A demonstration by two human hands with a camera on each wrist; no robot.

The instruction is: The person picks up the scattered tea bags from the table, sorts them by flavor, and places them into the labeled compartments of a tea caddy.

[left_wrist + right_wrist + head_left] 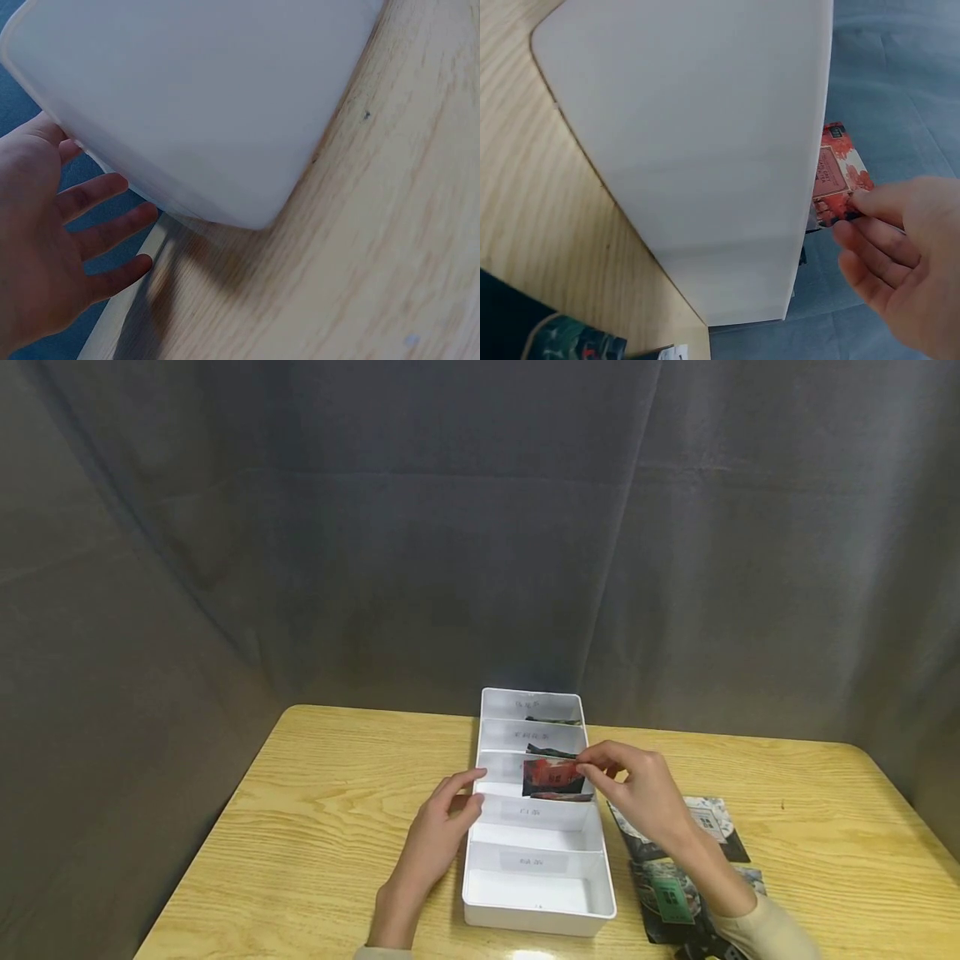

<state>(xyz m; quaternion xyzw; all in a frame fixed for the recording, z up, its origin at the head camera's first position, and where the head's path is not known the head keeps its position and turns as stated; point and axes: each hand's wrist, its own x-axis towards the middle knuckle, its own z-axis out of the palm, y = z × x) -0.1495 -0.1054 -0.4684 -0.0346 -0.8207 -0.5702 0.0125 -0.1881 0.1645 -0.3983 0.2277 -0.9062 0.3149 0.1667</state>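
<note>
My right hand (647,787) pinches the right edge of a small red tea bag (551,774) in a paper sachet, between thumb and index finger. That sachet stands over the middle compartment of a long white divided box (540,920). In the right wrist view, its patterned red face (840,172) sticks out past the box's rim. Another reddish sachet (562,797) lies in the same compartment, just below it. My left hand (433,831) touches the box's left rim with thumb and index finger, its other fingers spread loosely in the left wrist view.
Dark green sachets (553,752) lie in the two farther compartments. Labels mark the dividers. Right of the box are a black-and-white pouch (731,843) and a dark pouch with a green label (670,902), partly under my right forearm. A grey curtain (420,568) hangs behind the wooden table (337,793).
</note>
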